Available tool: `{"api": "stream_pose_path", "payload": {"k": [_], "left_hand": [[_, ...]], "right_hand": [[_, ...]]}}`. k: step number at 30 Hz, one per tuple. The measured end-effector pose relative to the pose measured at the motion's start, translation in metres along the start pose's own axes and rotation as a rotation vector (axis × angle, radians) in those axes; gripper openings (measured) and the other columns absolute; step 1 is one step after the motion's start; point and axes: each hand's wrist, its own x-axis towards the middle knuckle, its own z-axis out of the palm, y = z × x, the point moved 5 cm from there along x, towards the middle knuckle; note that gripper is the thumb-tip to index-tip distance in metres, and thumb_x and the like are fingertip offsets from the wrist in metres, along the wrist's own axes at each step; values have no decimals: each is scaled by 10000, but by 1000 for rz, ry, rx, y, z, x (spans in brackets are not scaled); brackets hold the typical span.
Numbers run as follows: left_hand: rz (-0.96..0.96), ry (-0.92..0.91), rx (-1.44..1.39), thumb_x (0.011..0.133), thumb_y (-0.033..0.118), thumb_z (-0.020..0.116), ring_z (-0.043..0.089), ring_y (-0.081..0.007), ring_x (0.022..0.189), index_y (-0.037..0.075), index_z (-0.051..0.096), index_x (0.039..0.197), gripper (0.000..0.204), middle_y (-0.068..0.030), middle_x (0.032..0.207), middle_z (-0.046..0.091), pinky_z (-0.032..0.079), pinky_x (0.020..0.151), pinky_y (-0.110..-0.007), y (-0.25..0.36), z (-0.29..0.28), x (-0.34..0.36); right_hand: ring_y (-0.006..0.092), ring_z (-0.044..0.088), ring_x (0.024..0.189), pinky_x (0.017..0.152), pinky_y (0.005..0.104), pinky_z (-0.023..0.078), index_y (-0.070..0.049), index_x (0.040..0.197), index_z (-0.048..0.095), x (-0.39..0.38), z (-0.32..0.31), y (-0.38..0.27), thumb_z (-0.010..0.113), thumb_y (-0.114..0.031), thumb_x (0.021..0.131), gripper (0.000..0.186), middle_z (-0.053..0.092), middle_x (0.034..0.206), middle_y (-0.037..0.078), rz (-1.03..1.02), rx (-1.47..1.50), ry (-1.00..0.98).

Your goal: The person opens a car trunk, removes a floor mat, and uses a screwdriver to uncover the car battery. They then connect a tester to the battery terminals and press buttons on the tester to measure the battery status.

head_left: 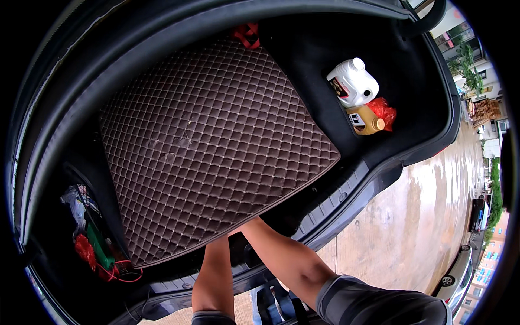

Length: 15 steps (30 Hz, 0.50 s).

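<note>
A brown quilted trunk mat (216, 146) with pale diamond stitching covers the middle of a car's trunk. Its front edge sits above my wrists and hides my fingers. My left hand (219, 241) reaches under that edge with only the wrist end showing. Close beside it, my right hand (250, 224) goes under the same edge, its fingers also out of sight. I cannot make out whether either hand grips the mat or something beneath it. Small bits of debris lie near the mat's middle.
At the right of the trunk are a white jug (355, 84), a golden bottle (365, 120) and a red bag (382, 112). The left side pocket holds a green item (99, 244), clear plastic (76, 208) and red cords (127, 269). The trunk sill (333, 200) runs along the front.
</note>
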Motion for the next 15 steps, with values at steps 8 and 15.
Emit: {"api": "stream_pose_path", "payload": {"k": [8,15], "left_hand": [[-8,-6,19,907,519,529,512,-270,1230,75,510,1315,603,-99,1348,539,376,1064,-501,-10,13,6],[-22,-12,37,906,521,533,514,-268,1229,71,510,1314,608,-96,1342,545,376,1061,-504,-25,24,9]], "right_hand": [[215,581,1063,851,413,490,-80,1166,598,3,-3,-4,539,-424,896,441,612,1201,68,-1,60,-120],[215,580,1062,841,413,496,-93,1169,593,5,-3,-8,529,-421,909,423,614,1192,62,15,150,-288]]}}
